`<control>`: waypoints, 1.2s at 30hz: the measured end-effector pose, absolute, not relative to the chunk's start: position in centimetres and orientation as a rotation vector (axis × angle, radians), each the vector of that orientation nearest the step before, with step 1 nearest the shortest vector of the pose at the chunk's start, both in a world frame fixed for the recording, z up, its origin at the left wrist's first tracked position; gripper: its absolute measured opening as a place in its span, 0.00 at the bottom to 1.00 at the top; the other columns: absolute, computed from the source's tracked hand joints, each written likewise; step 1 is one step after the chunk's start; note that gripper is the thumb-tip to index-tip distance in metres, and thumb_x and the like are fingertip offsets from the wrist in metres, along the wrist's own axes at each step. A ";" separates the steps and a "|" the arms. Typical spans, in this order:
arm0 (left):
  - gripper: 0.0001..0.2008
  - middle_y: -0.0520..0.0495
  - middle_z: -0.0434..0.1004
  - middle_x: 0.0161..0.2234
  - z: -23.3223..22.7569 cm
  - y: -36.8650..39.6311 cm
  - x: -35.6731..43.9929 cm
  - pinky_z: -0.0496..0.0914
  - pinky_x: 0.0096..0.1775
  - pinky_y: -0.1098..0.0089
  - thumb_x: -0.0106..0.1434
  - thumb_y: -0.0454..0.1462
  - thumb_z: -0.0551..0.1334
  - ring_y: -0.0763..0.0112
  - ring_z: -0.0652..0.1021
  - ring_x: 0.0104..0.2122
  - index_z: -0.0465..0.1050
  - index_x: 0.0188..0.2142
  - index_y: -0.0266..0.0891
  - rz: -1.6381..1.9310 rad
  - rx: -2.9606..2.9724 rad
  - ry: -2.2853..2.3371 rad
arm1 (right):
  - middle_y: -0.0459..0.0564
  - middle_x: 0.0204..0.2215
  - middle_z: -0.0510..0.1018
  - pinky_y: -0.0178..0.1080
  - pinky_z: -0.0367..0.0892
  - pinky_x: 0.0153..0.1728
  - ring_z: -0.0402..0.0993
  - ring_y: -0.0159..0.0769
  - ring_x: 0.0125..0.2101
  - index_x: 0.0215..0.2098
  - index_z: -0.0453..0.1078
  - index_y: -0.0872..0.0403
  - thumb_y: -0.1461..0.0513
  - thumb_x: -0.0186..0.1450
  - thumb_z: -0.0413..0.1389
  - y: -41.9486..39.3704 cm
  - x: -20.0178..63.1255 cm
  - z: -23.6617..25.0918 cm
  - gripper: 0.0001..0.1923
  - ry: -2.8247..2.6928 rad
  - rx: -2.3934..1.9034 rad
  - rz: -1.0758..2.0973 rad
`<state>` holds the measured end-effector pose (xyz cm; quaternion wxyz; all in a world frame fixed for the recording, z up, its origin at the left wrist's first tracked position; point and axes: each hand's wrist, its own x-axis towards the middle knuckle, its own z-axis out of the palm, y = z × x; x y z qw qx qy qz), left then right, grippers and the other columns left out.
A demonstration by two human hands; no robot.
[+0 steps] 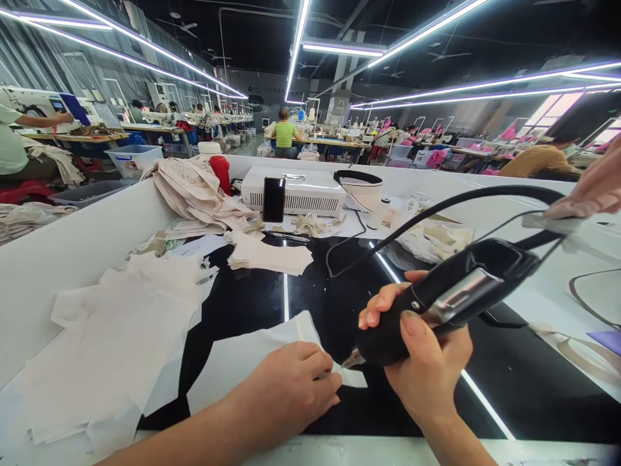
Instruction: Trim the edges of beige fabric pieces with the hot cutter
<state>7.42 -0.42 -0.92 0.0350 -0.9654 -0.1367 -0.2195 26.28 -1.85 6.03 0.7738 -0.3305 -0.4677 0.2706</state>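
My right hand (427, 362) is wrapped round a black corded hand tool (388, 330) with a silver lever on its side. The tool's narrow metal tip (353, 360) points down and left, at the edge of a white fabric piece (247, 359) on the black work surface. My left hand (295, 382) lies on this piece with its fingers curled together, gripping the edge right beside the tip. Its fingertips are partly hidden. A thick black cable (466, 194) arches from the tool's rear.
Stacked white fabric pieces (111, 323) lie at left, a smaller stack (269, 254) ahead. Behind stand a phone (273, 199), a white vented box (301, 193) and a red cone (220, 173). Another person's hand (594, 184) is near the cable at right. White walls (58, 265) edge the table.
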 end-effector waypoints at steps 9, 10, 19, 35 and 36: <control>0.05 0.47 0.80 0.41 -0.8 -0.5 6.9 0.79 0.45 0.65 0.79 0.36 0.69 0.64 0.81 0.40 0.76 0.46 0.36 -0.745 -2.987 -0.450 | 0.42 0.32 0.81 0.40 0.80 0.28 0.79 0.35 0.25 0.53 0.76 0.46 0.55 0.71 0.72 -2.0 26.5 6.2 0.16 -0.990 -0.727 0.610; 0.05 0.47 0.80 0.41 -0.9 -0.4 6.8 0.79 0.46 0.65 0.79 0.36 0.69 0.64 0.81 0.40 0.76 0.46 0.36 -0.743 -2.990 -0.452 | 0.42 0.32 0.81 0.39 0.80 0.28 0.79 0.35 0.25 0.53 0.76 0.46 0.55 0.70 0.73 -2.0 26.6 6.3 0.17 -0.983 -0.723 0.606; 0.04 0.47 0.80 0.41 -0.9 -0.3 6.6 0.80 0.48 0.66 0.82 0.36 0.65 0.65 0.82 0.42 0.75 0.47 0.38 -0.721 -3.014 -0.478 | 0.41 0.32 0.80 0.39 0.79 0.28 0.78 0.35 0.26 0.53 0.75 0.46 0.55 0.71 0.72 -2.3 27.0 5.8 0.16 -1.009 -0.777 0.545; 0.04 0.48 0.82 0.43 -1.1 0.0 6.6 0.81 0.48 0.64 0.81 0.35 0.66 0.64 0.83 0.42 0.75 0.52 0.38 -0.723 -3.048 -0.463 | 0.42 0.32 0.80 0.39 0.80 0.28 0.79 0.35 0.26 0.54 0.76 0.45 0.53 0.72 0.72 -3.0 25.7 5.7 0.16 -1.018 -0.720 0.626; 0.03 0.48 0.82 0.42 -1.1 0.0 6.6 0.81 0.48 0.64 0.82 0.36 0.65 0.63 0.83 0.42 0.75 0.51 0.38 -0.728 -3.048 -0.462 | 0.42 0.32 0.80 0.39 0.80 0.28 0.79 0.35 0.26 0.54 0.76 0.45 0.54 0.72 0.71 -3.0 25.7 5.7 0.16 -1.021 -0.726 0.631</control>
